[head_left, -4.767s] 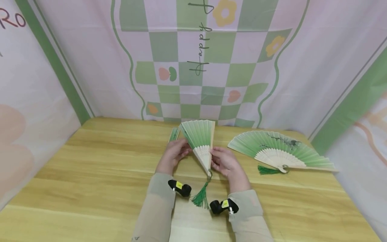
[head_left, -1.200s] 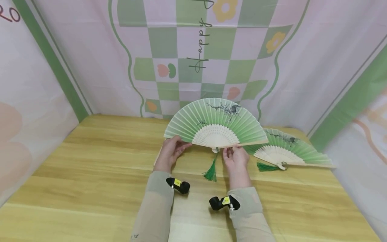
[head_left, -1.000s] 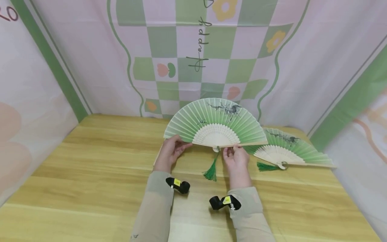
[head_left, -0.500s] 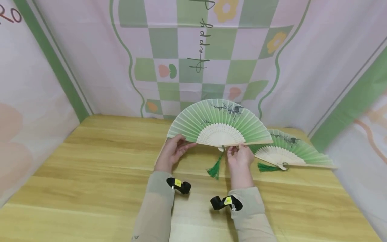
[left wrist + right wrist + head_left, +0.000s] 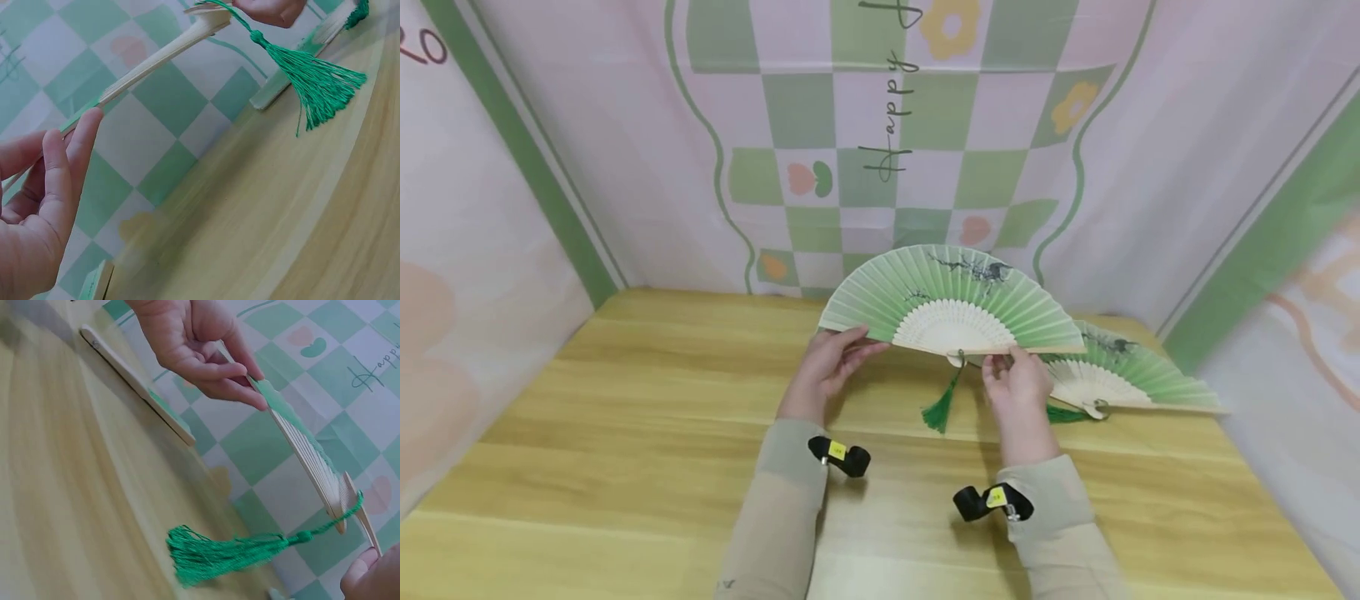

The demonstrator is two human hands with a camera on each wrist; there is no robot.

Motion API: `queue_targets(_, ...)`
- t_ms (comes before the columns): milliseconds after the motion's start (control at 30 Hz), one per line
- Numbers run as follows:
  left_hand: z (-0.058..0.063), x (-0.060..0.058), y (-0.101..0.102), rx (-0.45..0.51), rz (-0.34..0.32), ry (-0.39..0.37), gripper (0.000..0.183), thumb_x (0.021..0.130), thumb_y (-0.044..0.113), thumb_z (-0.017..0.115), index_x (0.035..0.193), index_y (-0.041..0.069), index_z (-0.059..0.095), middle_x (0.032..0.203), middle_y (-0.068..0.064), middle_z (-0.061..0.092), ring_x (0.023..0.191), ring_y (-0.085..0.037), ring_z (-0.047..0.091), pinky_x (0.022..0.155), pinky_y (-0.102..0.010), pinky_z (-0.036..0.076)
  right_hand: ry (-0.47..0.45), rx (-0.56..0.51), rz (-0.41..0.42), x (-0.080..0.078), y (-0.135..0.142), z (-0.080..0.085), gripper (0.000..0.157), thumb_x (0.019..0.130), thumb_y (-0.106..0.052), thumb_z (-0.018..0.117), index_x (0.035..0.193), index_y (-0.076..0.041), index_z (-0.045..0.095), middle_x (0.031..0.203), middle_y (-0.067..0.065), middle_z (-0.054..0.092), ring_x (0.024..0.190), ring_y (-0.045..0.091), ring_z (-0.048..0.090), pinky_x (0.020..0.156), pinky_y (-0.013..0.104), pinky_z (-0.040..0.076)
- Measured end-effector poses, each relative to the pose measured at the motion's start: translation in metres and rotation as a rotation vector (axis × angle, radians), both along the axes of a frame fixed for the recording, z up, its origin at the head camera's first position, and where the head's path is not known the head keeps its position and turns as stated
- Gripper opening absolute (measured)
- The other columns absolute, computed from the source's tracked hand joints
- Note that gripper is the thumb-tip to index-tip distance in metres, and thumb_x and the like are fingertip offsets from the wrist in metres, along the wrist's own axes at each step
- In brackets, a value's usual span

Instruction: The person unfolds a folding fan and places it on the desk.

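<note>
A green folding fan [image 5: 880, 292] with pale ribs and a dark branch print is spread wide, held up above the table. My left hand [image 5: 829, 367] pinches its left edge between thumb and fingers. Near the pivot, my right hand [image 5: 1021, 396] grips the pale guard stick on the right side. From the pivot hangs a green tassel [image 5: 940, 411], clear of the tabletop. Behind the held fan, partly covered by it, a second spread green fan [image 5: 1165, 379] lies on the table to the right. A folded fan [image 5: 131, 381] lies by my left hand in the right wrist view.
The wooden table [image 5: 625, 467] runs back to a checkered green and white cloth [image 5: 797, 108]. More cloth walls [image 5: 490, 192] stand at the left and right sides. A black wrist camera [image 5: 842, 457] sits on each sleeve.
The held fan was only partly spread several seconds ago; now it is wide and higher. In the last second both it and my right hand have shifted slightly right and up.
</note>
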State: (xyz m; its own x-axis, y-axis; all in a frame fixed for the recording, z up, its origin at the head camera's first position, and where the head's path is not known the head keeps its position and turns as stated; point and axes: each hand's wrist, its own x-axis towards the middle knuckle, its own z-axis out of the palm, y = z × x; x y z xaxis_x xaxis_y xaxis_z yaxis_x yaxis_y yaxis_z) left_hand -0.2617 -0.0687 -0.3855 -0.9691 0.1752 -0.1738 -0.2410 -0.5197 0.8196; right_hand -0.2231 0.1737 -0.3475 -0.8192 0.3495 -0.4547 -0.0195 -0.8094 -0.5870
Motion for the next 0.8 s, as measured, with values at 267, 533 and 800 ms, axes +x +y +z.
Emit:
queue_targets(267, 0.001, 0.001, -0.013, -0.037, 0.035, -0.058, 0.018, 0.094, -0.003, 0.061, 0.111, 0.003, 0.061, 0.08, -0.006, 0.073, 0.072, -0.017, 0.075, 0.07, -0.018, 0.06, -0.059, -0.11, 0.178, 0.011, 0.013, 0.004, 0.029, 0.105, -0.011, 0.043, 0.132, -0.019, 0.04, 0.122, -0.003, 0.046, 0.115, 0.009, 0.047, 0.099, 0.019, 0.048)
queue_targets(533, -0.007, 0.004, -0.033, -0.16, 0.011, -0.164, 0.005, 0.092, -0.003, 0.063, 0.095, 0.0, 0.063, 0.073, -0.009, 0.071, 0.073, -0.02, 0.074, 0.078, -0.024, 0.061, -0.205, -0.171, 0.21, 0.023, 0.004, -0.014, 0.025, 0.105, -0.011, 0.038, 0.128, -0.021, 0.041, 0.117, -0.002, 0.044, 0.107, 0.007, 0.047, 0.091, 0.017, 0.052)
queue_targets(800, -0.001, 0.011, -0.059, -0.39, -0.141, -0.156, 0.012, 0.095, -0.001, 0.061, 0.106, -0.006, 0.059, 0.073, -0.008, 0.071, 0.068, -0.014, 0.073, 0.065, -0.016, 0.059, -0.209, -0.122, 0.283, 0.037, 0.006, -0.016, 0.04, 0.105, -0.01, 0.038, 0.143, -0.024, 0.033, 0.122, -0.004, 0.044, 0.113, 0.006, 0.046, 0.106, 0.016, 0.044)
